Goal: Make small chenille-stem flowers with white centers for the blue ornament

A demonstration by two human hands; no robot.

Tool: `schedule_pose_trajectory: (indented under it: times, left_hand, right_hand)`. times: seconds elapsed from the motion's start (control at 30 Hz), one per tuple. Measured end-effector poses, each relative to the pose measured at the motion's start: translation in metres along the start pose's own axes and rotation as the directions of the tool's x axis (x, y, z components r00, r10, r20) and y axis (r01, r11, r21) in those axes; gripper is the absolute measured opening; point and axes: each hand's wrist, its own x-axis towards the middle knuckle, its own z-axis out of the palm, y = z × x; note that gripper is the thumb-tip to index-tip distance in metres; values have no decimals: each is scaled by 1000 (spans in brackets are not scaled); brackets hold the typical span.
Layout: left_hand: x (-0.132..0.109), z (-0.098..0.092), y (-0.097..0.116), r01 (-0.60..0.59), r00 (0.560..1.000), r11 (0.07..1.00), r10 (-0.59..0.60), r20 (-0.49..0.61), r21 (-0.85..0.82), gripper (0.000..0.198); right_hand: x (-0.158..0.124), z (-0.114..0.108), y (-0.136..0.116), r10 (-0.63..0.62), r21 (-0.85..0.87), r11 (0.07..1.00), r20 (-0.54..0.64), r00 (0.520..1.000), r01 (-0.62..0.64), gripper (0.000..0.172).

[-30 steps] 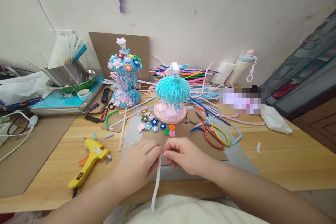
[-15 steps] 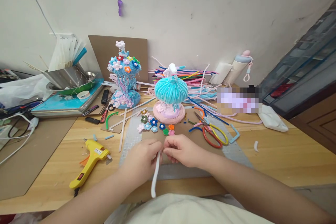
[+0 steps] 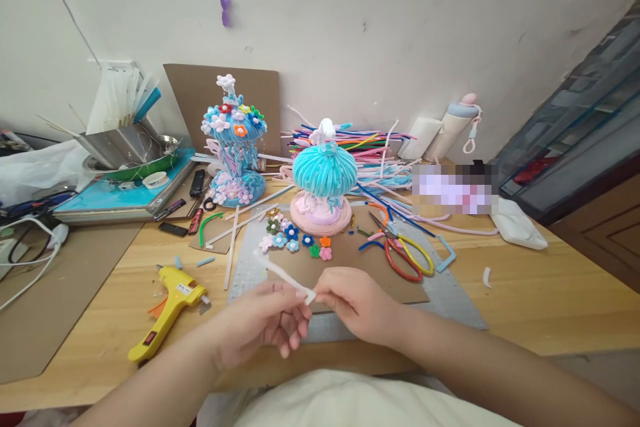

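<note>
A white pipe cleaner (image 3: 283, 272) is pinched near its bent end between both hands, its long free part slanting up to the left. My left hand (image 3: 267, 320) grips it with thumb and forefinger, the other fingers curled loosely below. My right hand (image 3: 357, 303) closes on the folded end, its fingertips partly hidden. Just beyond lie several small fuzzy flowers, among them an orange flower (image 3: 325, 241) and a blue flower (image 3: 307, 240). Behind them stands a turquoise domed pipe-cleaner piece (image 3: 325, 170) on a pink round base (image 3: 320, 223).
A yellow glue gun (image 3: 167, 313) lies at left, scissors (image 3: 403, 257) at right on cardboard (image 3: 370, 273). A flower-covered jellyfish-like piece (image 3: 235, 140) stands behind, beside bundled pipe cleaners (image 3: 350, 147). A metal pot (image 3: 117, 147) is at far left, a bottle (image 3: 453, 130) at back right.
The white pipe cleaner has swung from hanging down toward me to pointing up and away to the left. My left hand has turned and loosened its lower fingers.
</note>
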Motion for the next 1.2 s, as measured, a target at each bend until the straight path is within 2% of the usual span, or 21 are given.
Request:
schedule_pose_trajectory:
  times: [0.07, 0.1, 0.13, 0.17, 0.2, 0.23, 0.27, 0.3, 0.37, 0.53, 0.63, 0.73, 0.77, 0.83, 0.9, 0.97, 1.0, 1.03, 1.1, 1.17, 1.2]
  left_hand:
    - [-12, 7, -4, -97, 984, 959, 133, -120, 268, 26]
    - [-17, 10, -6, -185, 932, 862, 305, -193, 472, 24]
    - [-21, 14, -8, -260, 839, 695, 507, -199, 671, 18]
    - [-24, 16, -10, -298, 731, 492, 669, -135, 818, 12]
    - [-25, 18, -11, -290, 633, 291, 773, -46, 911, 13]
    - [-25, 19, -11, -263, 573, 126, 818, 50, 956, 19]
    - [-24, 20, -10, -230, 553, 11, 824, 122, 973, 21]
    - [-23, 20, -9, -200, 560, -64, 811, 168, 978, 19]
    - [-19, 20, -7, -178, 607, -136, 764, 218, 975, 15]
    - [-13, 20, -9, -171, 672, -224, 686, 280, 959, 17]
    - [-11, 21, -14, -165, 688, -263, 660, 302, 951, 15]
    - [-9, 24, -16, -179, 674, -214, 684, 278, 960, 16]
    - [-8, 25, -17, -184, 675, -158, 698, 241, 970, 16]
    - [-6, 28, -16, -186, 692, 17, 712, 119, 982, 15]
    - [-4, 29, -15, -182, 756, 289, 652, -54, 940, 13]
    - [-1, 28, -12, -167, 867, 649, 455, -202, 743, 13]
    - [0, 25, -10, -152, 919, 804, 329, -218, 576, 14]
    - [0, 22, -8, -132, 958, 910, 219, -186, 393, 13]
    - [0, 13, -4, -109, 993, 987, 115, -40, 114, 18]
    - [0, 5, -1, -109, 991, 994, 109, 83, 0, 35]
    - [1, 2, -1, -130, 988, 991, 132, 86, -28, 42]
  right_hand:
    - [0, 0, -4, 260, 189, 950, -30, 965, -250, 16]
    - [0, 1, -7, 351, 274, 901, -6, 936, -337, 16]
    - [0, 2, -9, 412, 350, 849, 34, 911, -397, 16]
    - [0, 2, -11, 447, 412, 799, 79, 891, -438, 15]
    - [0, 3, -13, 467, 457, 757, 120, 876, -466, 14]
    - [0, 3, -16, 476, 488, 726, 153, 866, -485, 13]
    - [0, 4, -19, 480, 505, 706, 175, 860, -497, 12]
    - [0, 4, -21, 483, 512, 694, 190, 855, -506, 12]
    - [-1, 3, -26, 485, 501, 694, 206, 850, -517, 12]
    - [-4, 3, -26, 474, 400, 752, 222, 852, -523, 15]
    - [-6, 5, -24, 488, 349, 761, 249, 837, -547, 15]
    - [-8, 4, -26, 439, 260, 835, 218, 872, -485, 14]
    - [-8, 4, -27, 398, 213, 876, 189, 898, -433, 14]
    - [-11, 3, -27, 277, 77, 954, 128, 952, -288, 13]
    - [-14, 2, -24, 97, -104, 991, 114, 989, -85, 14]
    - [-17, 3, -19, -97, -255, 958, 141, 985, 131, 15]
    - [-18, 3, -15, -164, -284, 938, 145, 976, 199, 17]
    - [-19, 3, -13, -200, -272, 935, 126, 972, 228, 19]
    - [-19, 3, -10, -159, -128, 979, 17, 987, 160, 20]
    - [-16, 4, -10, 34, 138, 990, -92, 995, -22, 19]
    - [-15, 4, -11, 160, 293, 948, -106, 981, -122, 18]
